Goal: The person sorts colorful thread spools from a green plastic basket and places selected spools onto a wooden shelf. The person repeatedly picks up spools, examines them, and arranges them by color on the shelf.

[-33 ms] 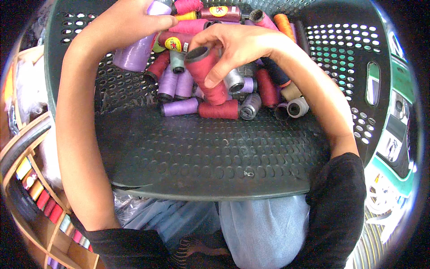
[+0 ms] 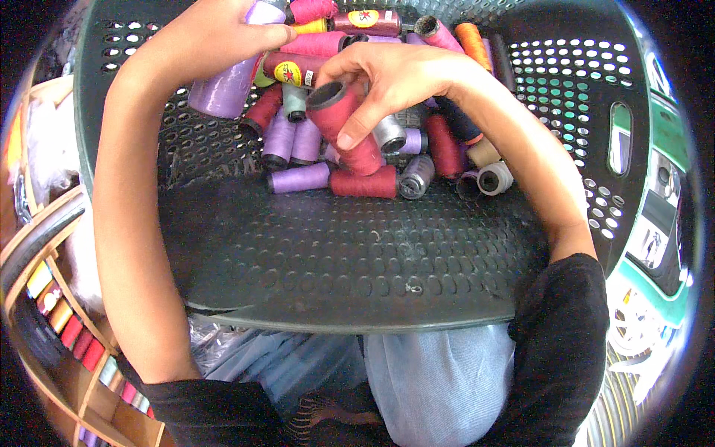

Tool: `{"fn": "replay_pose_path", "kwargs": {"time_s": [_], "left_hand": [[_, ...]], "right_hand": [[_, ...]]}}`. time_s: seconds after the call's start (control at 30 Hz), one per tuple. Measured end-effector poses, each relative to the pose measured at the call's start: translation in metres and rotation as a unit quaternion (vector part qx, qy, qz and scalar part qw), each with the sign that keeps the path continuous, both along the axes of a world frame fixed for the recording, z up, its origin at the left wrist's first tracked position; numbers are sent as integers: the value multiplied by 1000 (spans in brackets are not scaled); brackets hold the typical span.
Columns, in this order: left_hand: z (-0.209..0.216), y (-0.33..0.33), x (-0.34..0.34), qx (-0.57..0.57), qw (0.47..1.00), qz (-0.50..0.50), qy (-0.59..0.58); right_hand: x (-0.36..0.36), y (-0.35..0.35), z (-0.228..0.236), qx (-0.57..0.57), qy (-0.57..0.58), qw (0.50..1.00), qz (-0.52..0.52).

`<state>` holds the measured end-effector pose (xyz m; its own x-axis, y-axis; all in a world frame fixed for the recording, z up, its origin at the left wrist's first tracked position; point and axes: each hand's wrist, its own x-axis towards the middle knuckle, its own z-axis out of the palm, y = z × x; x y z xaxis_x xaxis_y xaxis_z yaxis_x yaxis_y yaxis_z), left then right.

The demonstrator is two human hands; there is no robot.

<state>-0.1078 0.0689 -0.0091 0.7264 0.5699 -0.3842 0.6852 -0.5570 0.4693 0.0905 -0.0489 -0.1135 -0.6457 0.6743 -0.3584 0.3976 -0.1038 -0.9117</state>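
My right hand (image 2: 391,86) grips a dark red thread spool (image 2: 356,141) between thumb and fingers, with the spool's dark hollow end tilted up toward me. At the upper left, my left hand (image 2: 234,33) is closed around a large purple thread spool (image 2: 222,89); part of that hand is cut off by the frame's top. Beneath and behind the hands lies a pile of spools. Among them are a purple spool (image 2: 299,178), a red spool (image 2: 363,182), a grey spool (image 2: 416,177) and a maroon spool with a yellow label (image 2: 289,72).
The spools lie in a dark plastic basket (image 2: 357,261) with perforated sides and a handle slot (image 2: 620,138). Its near rim is at my legs, in blue jeans (image 2: 436,380). At left, a wooden shelf (image 2: 100,402) holds more coloured spools. Green-and-white objects stand at right.
The red spool in my right hand has shifted very slightly, its hollow end a little lower. My left hand and the purple spool look unmoved.
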Motion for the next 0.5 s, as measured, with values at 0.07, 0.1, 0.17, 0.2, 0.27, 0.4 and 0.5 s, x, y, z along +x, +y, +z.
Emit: {"fn": "replay_pose_path", "kwargs": {"time_s": [0.07,0.1,0.17,0.2,0.27,0.4,0.5], "left_hand": [[1,-1,-1,20,999,-24,-23],[9,-4,-1,4,1000,-10,-16],[26,-11,2,-33,999,12,-5],[20,-9,0,-18,1000,10,-4],[3,-1,-4,10,1000,6,0],[-1,0,-3,0,1000,-10,-11],[6,-9,1,28,999,-17,-5]], "right_hand": [[-4,2,-3,-3,-36,999,-7],[-7,4,-3,-3,-53,999,-9],[-17,3,-1,-19,-45,991,-124],[-20,1,0,-28,-42,982,-183],[-22,-1,-4,-77,-27,972,-221],[-15,-2,-10,-81,-22,985,-151],[-15,-2,-21,-99,-47,990,-93]]}}
